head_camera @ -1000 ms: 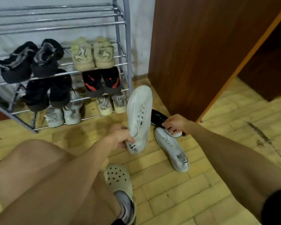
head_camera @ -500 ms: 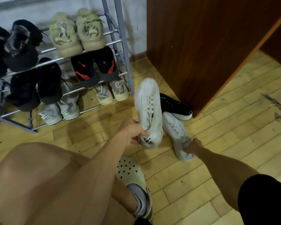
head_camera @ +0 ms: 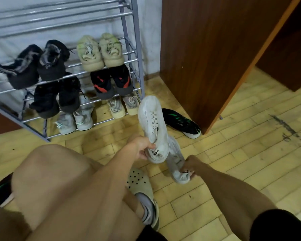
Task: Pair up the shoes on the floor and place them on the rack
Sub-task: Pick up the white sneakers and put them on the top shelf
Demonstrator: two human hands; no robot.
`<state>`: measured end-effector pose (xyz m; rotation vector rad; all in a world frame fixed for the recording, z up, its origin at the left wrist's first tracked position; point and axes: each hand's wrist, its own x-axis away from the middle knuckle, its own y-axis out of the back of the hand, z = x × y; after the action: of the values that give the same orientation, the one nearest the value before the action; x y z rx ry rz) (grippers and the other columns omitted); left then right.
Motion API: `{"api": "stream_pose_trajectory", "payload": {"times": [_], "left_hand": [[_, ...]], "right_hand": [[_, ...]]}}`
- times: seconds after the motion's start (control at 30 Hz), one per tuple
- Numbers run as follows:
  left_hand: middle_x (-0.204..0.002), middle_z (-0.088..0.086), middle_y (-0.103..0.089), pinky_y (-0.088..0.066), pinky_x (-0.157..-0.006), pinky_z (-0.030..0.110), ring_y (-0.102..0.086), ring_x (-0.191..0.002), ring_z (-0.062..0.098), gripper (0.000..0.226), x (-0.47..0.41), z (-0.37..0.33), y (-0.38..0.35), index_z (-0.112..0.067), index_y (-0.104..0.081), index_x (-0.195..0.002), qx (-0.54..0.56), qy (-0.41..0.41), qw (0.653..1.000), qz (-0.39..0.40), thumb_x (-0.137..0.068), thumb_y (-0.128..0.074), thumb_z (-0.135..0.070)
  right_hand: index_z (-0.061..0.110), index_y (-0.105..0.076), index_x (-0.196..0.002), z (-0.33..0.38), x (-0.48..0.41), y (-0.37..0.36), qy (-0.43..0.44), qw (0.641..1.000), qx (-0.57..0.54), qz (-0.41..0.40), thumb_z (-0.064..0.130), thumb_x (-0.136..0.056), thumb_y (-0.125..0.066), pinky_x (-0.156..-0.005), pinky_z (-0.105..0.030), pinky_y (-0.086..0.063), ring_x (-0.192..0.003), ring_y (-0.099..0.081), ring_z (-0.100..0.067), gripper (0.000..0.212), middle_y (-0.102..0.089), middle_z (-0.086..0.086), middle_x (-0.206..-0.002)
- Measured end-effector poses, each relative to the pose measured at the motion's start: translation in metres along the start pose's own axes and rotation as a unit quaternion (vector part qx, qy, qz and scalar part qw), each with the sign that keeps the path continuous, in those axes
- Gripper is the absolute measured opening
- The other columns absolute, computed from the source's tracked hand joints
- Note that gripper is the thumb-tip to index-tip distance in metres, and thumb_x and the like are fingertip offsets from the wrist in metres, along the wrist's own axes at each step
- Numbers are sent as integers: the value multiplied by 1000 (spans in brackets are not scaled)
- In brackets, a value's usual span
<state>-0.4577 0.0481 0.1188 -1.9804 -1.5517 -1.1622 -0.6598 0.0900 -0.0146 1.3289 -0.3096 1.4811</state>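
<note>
Now the right hand [head_camera: 189, 165] has left the black-and-green sneaker [head_camera: 182, 122] by the wooden cabinet [head_camera: 207, 58] and closed on the heel of the second white sneaker [head_camera: 176, 161], low in the centre of the frame — half a second ago it was only reaching it. The left hand [head_camera: 141, 147] stays clamped on the heel of the first white sneaker [head_camera: 152, 126], toe up, just above its mate. So the white pair looks gathered — next, I judge, comes the metal shoe rack [head_camera: 134, 49] at upper left, its top tier bare.

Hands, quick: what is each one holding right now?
Left hand: closed on the heel of the raised white sneaker.
Right hand: fingers closed on the heel of the second white sneaker, low by the floor.
</note>
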Motion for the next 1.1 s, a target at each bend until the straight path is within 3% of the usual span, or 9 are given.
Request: {"api": "stream_pose_trajectory", "payload": {"times": [0.17, 0.3, 0.37, 0.5, 0.6, 0.67, 0.8, 0.97, 1.1], "left_hand": [[-119, 17, -66, -55, -84, 43, -64, -107, 34, 40, 35, 0, 19, 1, -58, -117, 30, -28, 998, -49, -79, -71, 5], [-110, 16, -64, -53, -61, 37, -61, -91, 31, 39, 68, -7, 50, 1, -58, -117, 59, -64, 993, -85, -80, -67, 9], [-110, 15, -64, -53, -69, 38, -60, -92, 31, 38, 85, -11, 71, 2, -59, -117, 77, -87, 987, -112, -81, -66, 9], [-105, 18, -69, -57, -79, 45, -67, -90, 35, 35, 107, -29, 112, 2, -66, -109, 81, -131, 974, -164, -75, -71, 8], [-101, 19, -70, -58, -80, 47, -68, -89, 36, 20, 123, -53, 145, 2, -66, -94, 97, -167, 963, -188, -76, -71, 7], [-103, 19, -70, -58, -78, 46, -69, -90, 36, 25, 129, -76, 166, 3, -66, -102, 110, -193, 954, -202, -77, -70, 6], [-102, 17, -69, -58, -56, 38, -67, -75, 27, 28, 133, -129, 201, 4, -63, -106, 139, -237, 936, -220, -79, -70, 4], [-100, 22, -69, -59, -55, 40, -67, -68, 28, 15, 113, -190, 242, 3, -60, -90, 175, -257, 918, -247, -79, -71, 5], [-95, 19, -66, -58, -45, 37, -65, -63, 26, 23, 85, -224, 269, 5, -59, -104, 164, -259, 919, -248, -82, -66, 6]], "right_hand": [[6, -49, -116, 36, 42, 26, 102, 992, 6, -78, 10, -75, -72, -74, -48, -61, -94, -67, -36, 47, -62, -18, -103], [10, -50, -122, 75, 73, 43, 182, 977, -34, -109, 10, -78, -72, -82, -52, -58, -103, -61, -38, 49, -61, -20, -115], [5, -52, -119, 97, 93, 46, 225, 965, -64, -121, 10, -77, -73, -86, -50, -56, -108, -60, -39, 47, -61, -19, -113], [15, -54, -115, 143, 126, 54, 262, 950, -122, -117, 10, -73, -79, -78, -44, -60, -93, -62, -24, 50, -62, -5, -101], [13, -57, -118, 183, 144, 63, 298, 936, -141, -121, 6, -67, -83, -77, -48, -60, -97, -64, -26, 58, -63, -6, -111], [13, -61, -118, 212, 156, 72, 328, 922, -161, -127, 7, -63, -85, -71, -43, -61, -92, -65, -21, 60, -65, -5, -114], [12, -60, -122, 277, 186, 96, 387, 893, -188, -131, 8, -71, -82, -53, -28, -51, -74, -59, -12, 56, -62, -4, -109], [7, -58, -127, 361, 202, 127, 418, 871, -228, -120, 13, -76, -79, -69, -41, -61, -71, -60, -13, 55, -65, -4, -95], [1, -66, -113, 421, 199, 146, 425, 863, -234, -136, 17, -76, -80, -60, -40, -62, -75, -68, -22, 43, -68, -10, -96]]}}
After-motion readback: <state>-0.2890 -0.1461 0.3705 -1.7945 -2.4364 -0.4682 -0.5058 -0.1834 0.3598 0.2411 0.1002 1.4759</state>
